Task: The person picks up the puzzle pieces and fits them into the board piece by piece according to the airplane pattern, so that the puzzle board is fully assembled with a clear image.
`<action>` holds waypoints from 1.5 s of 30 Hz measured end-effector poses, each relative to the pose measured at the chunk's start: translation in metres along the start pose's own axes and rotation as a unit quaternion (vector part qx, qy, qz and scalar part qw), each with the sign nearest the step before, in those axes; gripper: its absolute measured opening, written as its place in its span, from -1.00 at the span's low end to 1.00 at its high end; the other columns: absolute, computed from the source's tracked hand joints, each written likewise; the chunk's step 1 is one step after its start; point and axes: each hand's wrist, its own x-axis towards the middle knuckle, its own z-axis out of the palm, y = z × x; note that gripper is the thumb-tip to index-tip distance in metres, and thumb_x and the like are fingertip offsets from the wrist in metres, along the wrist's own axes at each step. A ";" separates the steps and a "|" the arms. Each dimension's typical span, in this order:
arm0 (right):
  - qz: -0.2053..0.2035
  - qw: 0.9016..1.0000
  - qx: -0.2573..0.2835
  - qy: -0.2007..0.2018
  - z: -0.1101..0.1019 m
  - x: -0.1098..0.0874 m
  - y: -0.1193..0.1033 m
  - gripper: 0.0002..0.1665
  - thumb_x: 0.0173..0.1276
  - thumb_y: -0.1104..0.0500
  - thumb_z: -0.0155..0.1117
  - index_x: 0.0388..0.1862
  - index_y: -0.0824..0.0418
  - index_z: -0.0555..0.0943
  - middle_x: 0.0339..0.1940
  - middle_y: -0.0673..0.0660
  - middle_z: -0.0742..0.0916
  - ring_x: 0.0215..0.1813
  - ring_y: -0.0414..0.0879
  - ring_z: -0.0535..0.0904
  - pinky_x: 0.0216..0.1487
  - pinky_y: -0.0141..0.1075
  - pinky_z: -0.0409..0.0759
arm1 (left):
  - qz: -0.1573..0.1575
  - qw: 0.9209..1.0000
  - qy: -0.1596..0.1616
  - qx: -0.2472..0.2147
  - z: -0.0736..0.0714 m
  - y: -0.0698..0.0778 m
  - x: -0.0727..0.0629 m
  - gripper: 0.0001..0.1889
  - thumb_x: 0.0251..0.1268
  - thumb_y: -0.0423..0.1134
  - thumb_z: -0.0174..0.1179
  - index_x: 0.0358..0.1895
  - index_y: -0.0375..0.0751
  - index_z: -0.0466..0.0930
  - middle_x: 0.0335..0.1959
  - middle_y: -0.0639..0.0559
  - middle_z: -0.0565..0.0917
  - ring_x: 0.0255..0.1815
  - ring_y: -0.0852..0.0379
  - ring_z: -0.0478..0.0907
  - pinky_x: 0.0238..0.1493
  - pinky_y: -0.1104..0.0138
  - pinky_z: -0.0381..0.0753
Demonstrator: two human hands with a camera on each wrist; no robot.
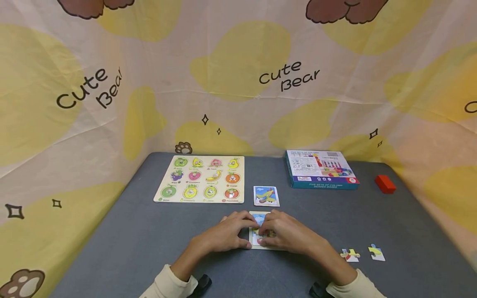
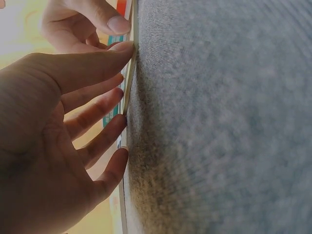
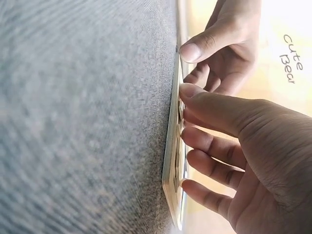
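Note:
A small puzzle board (image 1: 254, 247) with a pale frame and a bright picture lies flat on the grey table, largely hidden by both hands. My left hand (image 1: 228, 232) holds its left side, thumb at the near-left corner and fingers bent over the picture. On the picture, my right hand (image 1: 288, 232) has thumb and bent fingers close together at a puzzle piece (image 3: 178, 112) that stands slightly proud of the frame; its picture is hidden. Two loose puzzle pieces, one red and yellow (image 1: 350, 255) and one blue and yellow (image 1: 377, 252), lie right of my right forearm.
Just beyond the board lies a card with a yellow airplane (image 1: 266, 196). A fruit picture board (image 1: 203, 200) sits at the back left. A flat teal box (image 1: 320, 185) stands at the back right, with a red block (image 1: 385, 184) beside it. Printed cloth (image 1: 238, 136) walls the table.

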 end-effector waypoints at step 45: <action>0.083 0.996 0.026 0.016 0.002 0.002 0.000 -0.65 0.26 -0.07 0.64 -0.11 0.04 0.73 -0.24 -0.15 0.65 -0.15 -0.25 0.47 -0.04 -0.24 0.54 | -0.046 0.999 -0.010 0.026 -0.015 0.037 -0.001 -0.65 0.41 -0.09 0.42 0.22 0.08 0.73 0.17 0.22 0.60 0.16 0.16 0.43 0.09 0.17 0.34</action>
